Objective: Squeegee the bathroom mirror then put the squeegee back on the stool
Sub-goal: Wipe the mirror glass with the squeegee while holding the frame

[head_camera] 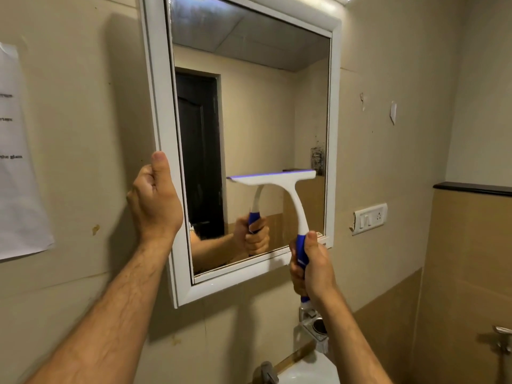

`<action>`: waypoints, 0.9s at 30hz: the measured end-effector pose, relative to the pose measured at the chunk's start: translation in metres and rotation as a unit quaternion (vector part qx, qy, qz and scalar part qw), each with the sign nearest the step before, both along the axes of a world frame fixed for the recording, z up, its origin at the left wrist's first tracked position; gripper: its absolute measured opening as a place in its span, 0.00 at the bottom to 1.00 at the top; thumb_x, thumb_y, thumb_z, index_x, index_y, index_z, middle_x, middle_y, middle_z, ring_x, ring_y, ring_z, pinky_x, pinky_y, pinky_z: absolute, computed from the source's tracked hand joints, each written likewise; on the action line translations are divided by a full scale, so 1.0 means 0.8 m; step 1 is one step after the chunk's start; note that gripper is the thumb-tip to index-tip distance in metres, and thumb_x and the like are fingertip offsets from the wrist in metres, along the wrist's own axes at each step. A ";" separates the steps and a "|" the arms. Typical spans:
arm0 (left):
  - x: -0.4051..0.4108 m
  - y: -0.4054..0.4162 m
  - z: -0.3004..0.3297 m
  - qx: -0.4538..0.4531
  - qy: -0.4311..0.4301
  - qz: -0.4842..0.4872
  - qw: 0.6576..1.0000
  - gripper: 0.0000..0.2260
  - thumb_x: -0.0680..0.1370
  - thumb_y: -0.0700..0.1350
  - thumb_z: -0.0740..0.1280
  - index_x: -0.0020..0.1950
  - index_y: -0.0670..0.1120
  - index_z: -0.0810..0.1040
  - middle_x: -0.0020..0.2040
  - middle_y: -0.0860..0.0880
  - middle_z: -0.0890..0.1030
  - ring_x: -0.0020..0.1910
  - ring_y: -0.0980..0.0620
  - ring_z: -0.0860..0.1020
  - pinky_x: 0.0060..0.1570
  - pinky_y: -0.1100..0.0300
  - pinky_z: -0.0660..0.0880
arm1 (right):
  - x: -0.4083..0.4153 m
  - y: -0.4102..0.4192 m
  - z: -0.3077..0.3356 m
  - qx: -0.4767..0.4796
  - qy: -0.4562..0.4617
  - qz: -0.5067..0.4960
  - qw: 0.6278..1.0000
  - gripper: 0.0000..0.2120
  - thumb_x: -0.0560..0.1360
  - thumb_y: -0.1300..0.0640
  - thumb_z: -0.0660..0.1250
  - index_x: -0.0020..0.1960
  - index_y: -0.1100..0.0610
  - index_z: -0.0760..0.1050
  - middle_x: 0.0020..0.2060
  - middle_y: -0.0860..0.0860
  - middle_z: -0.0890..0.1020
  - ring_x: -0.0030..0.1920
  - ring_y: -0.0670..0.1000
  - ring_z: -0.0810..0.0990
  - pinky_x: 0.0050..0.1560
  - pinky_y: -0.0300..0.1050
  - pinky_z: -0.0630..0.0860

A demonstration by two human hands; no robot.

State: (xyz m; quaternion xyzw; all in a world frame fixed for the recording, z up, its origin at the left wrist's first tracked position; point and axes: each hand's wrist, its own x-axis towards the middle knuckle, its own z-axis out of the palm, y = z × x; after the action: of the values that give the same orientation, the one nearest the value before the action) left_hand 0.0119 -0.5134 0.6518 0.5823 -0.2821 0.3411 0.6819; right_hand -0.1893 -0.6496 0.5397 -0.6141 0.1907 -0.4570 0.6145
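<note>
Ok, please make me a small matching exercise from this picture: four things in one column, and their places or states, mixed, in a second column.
Things:
1. left hand
2. right hand
3. squeegee blade
4. paper sheet

Places or states:
A. stuck on the wall, left of the mirror
B. grips the blue handle
C. lies against the glass, level
D. holds the mirror's white frame

Pairs: 1-D, 2-B, 3-C, 4-A

Paper sheet point(16, 162) taped to beige wall point(83, 120), left; print too blurred to read. White switch plate point(370, 218) on wall at right, below a dark ledge point(471, 188). Chrome holder point(314, 322) above white basin point(313, 370). Tap point(502, 340) at far right.
</note>
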 end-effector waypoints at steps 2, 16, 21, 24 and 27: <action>0.001 0.000 -0.001 0.000 0.002 -0.001 1.000 0.24 0.80 0.64 0.49 0.30 0.49 0.60 0.26 0.51 0.65 0.28 0.64 0.68 0.25 0.71 0.60 | 0.000 0.003 -0.036 0.007 0.003 -0.013 1.000 0.31 0.69 0.31 0.53 0.45 0.60 0.71 0.24 0.50 0.70 0.21 0.46 0.65 0.22 0.38 0.65; -0.003 0.002 0.000 -0.008 0.018 -0.017 1.000 0.24 0.79 0.64 0.50 0.30 0.49 0.60 0.27 0.51 0.66 0.27 0.63 0.67 0.26 0.70 0.61 | 0.013 0.023 0.023 -0.014 -0.020 0.000 1.000 0.26 0.70 0.29 0.53 0.43 0.51 0.71 0.24 0.48 0.70 0.22 0.46 0.66 0.23 0.38 0.66; -0.002 0.003 -0.002 -0.011 0.035 -0.038 0.999 0.26 0.80 0.64 0.47 0.38 0.49 0.75 0.38 0.48 0.79 0.39 0.64 0.73 0.32 0.74 0.64 | -0.001 0.028 -0.051 0.032 0.005 0.007 0.999 0.32 0.68 0.29 0.54 0.46 0.59 0.70 0.25 0.51 0.70 0.22 0.48 0.65 0.24 0.39 0.65; -0.003 0.003 -0.001 -0.012 0.049 -0.047 0.998 0.30 0.80 0.64 0.46 0.59 0.44 0.78 0.57 0.45 0.80 0.55 0.56 0.69 0.47 0.69 0.64 | -0.006 0.031 -0.053 0.023 0.016 -0.017 0.999 0.32 0.68 0.30 0.54 0.46 0.60 0.70 0.25 0.51 0.69 0.22 0.48 0.65 0.23 0.38 0.66; -0.003 0.004 -0.001 -0.018 0.044 -0.052 0.998 0.29 0.80 0.63 0.46 0.61 0.46 0.78 0.60 0.47 0.80 0.56 0.59 0.68 0.48 0.72 0.63 | 0.009 0.037 -0.007 -0.017 0.006 -0.019 1.000 0.33 0.65 0.26 0.54 0.44 0.56 0.71 0.24 0.49 0.71 0.22 0.45 0.67 0.22 0.39 0.67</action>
State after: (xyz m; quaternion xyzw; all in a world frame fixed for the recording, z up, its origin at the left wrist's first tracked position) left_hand 0.0091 -0.5106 0.6506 0.5690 -0.2754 0.2845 0.7207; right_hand -0.1823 -0.6203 0.5345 -0.6234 0.1980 -0.4685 0.5939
